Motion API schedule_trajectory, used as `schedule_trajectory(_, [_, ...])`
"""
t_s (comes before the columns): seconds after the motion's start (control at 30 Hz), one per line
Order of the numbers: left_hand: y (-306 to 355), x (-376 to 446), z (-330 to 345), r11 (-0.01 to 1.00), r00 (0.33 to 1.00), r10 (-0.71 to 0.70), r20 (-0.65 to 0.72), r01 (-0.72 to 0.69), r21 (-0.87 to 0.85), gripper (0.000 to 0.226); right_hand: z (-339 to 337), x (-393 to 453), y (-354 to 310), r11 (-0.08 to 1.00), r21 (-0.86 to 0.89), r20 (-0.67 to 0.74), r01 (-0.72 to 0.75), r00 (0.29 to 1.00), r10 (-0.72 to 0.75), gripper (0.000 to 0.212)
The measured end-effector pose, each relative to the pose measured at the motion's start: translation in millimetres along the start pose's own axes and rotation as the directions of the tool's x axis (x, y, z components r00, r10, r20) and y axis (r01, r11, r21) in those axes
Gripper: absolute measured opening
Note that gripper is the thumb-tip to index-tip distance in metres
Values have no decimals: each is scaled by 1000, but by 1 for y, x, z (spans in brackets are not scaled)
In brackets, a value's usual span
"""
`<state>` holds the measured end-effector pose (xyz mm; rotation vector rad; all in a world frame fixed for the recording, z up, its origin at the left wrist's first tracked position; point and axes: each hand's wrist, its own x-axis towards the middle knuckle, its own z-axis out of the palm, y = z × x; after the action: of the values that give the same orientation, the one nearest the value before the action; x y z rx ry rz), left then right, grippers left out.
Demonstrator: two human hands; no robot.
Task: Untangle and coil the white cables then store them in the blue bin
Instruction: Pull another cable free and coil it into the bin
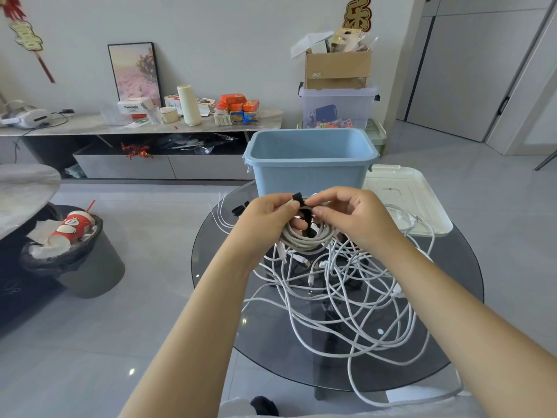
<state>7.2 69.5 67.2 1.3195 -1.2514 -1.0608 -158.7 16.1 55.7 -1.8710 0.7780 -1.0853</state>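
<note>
Above the round glass table point(229, 312): a coiled white cable point(304, 238), held up in front of the blue bin point(310, 164). Left hand point(265, 220) curled round the coil's upper left. Right hand point(349, 212) pinching a black strap point(306, 212) (seemingly a hook-and-loop tie) wrapped across the coil, fingertips point(319, 211) bent onto it. Below, spread over the glass, a tangle of loose white cables point(355, 297), some spilling past the near edge. Just right of the bin, a white lid point(407, 194) lying flat. Bin upright, open-topped, at the table's far edge.
</note>
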Motion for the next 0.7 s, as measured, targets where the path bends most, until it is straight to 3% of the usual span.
schedule_trajectory(0.27, [5,-2,-4,998,997,-69,31,69,13,23,2,-1,0,999,-10,104,32,994,-31,30])
schedule_trajectory(0.7, [11,-6,-1,945,976,-209,63,218,-245,15,-9,3,0,1000,-16,233,-23,972,26,27])
